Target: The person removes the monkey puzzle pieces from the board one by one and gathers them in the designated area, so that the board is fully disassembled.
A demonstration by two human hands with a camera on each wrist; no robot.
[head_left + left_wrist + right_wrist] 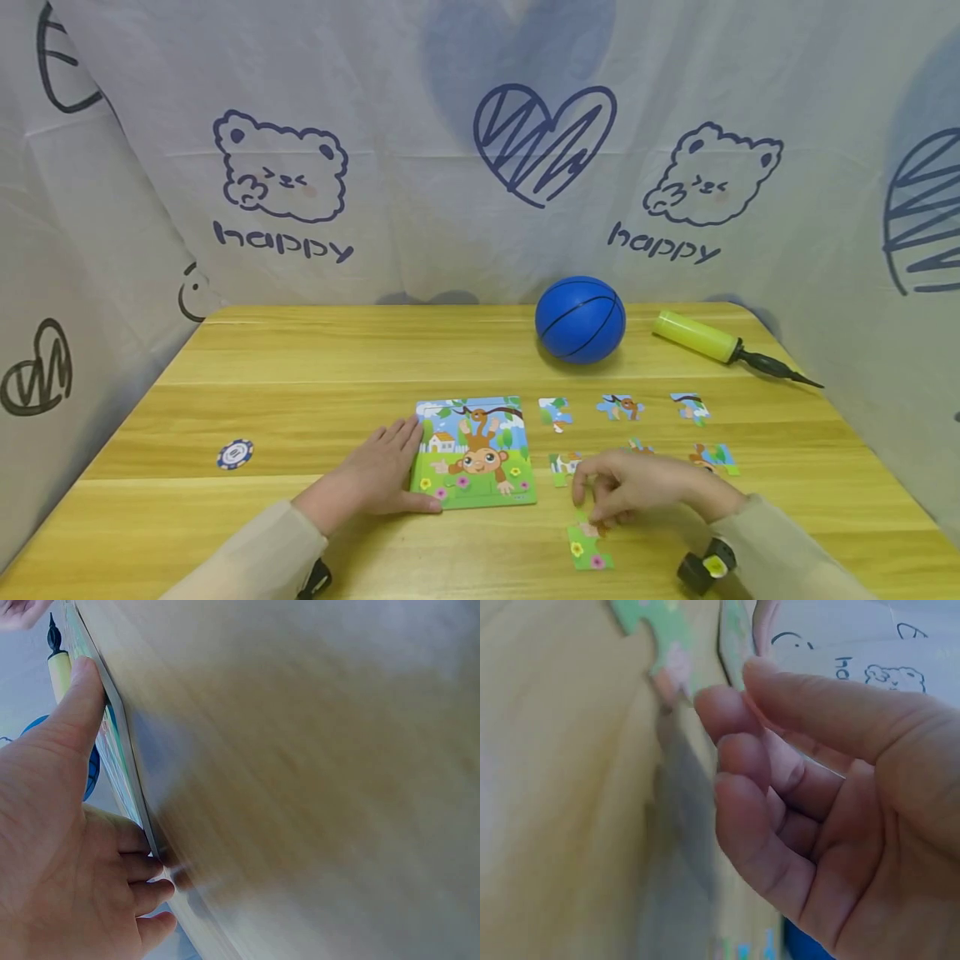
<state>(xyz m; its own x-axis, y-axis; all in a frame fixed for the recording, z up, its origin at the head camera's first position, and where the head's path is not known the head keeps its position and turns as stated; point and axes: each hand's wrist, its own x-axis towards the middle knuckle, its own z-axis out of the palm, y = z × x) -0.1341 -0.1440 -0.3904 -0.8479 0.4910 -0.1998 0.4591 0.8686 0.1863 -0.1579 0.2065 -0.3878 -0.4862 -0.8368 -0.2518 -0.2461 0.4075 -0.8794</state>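
A square monkey picture puzzle board (pixel 480 458) lies on the wooden table. My left hand (pixel 382 471) rests against its left side, fingers extended and thumb along the near corner; the left wrist view shows the thumb and fingers touching the board's edge (pixel 124 742). My right hand (pixel 637 487) hovers over loose puzzle pieces to the right, its fingers loosely bent. No piece shows in its grasp in the right wrist view. Just below its fingertips lies a green puzzle piece with flowers (pixel 581 552). A house piece (pixel 558 471) sits beside the hand, which partly covers another piece.
More puzzle pieces lie farther back, including a branch piece (pixel 690 407) and a brown-and-blue piece (pixel 722 457). A blue ball (pixel 580 320) and a yellow-green hand pump (pixel 697 336) are at the back right. A poker chip (pixel 236 454) lies at left.
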